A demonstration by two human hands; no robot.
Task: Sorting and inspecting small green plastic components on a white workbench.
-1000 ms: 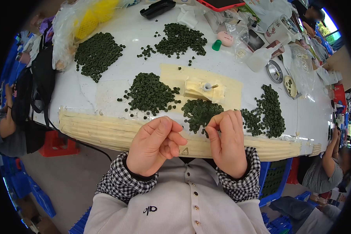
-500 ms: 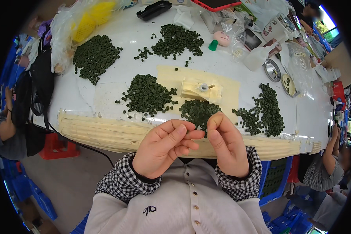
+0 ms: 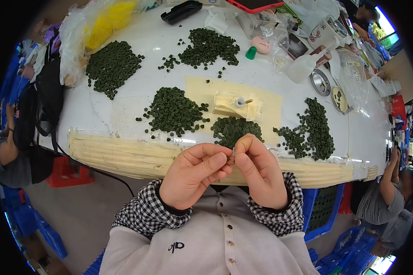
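Over the padded front edge of the table my left hand (image 3: 195, 172) pinches what looks like a small dark green piece (image 3: 228, 159) between thumb and fingers, mostly covered. Its fingertips meet those of my right hand (image 3: 261, 172), which is closed in a pinch too; whatever it holds is hidden. Just beyond them lies a pile of small round dark green parts (image 3: 236, 130). Behind that pile stands a tape-wrapped cream block (image 3: 227, 106) with a thin pin (image 3: 248, 101) sticking out.
More heaps of green parts lie at left centre (image 3: 174, 112), far left (image 3: 112, 66), far middle (image 3: 209, 48) and right (image 3: 314, 130). A black tray (image 3: 181, 12), a white squeeze bottle (image 3: 300, 68) and a round tin (image 3: 320, 82) sit farther back. A blue crate (image 3: 323, 208) stands below the table.
My right hand has moved left and my left hand slightly right, so their fingertips now meet. A bit of green shows at the left fingertips.
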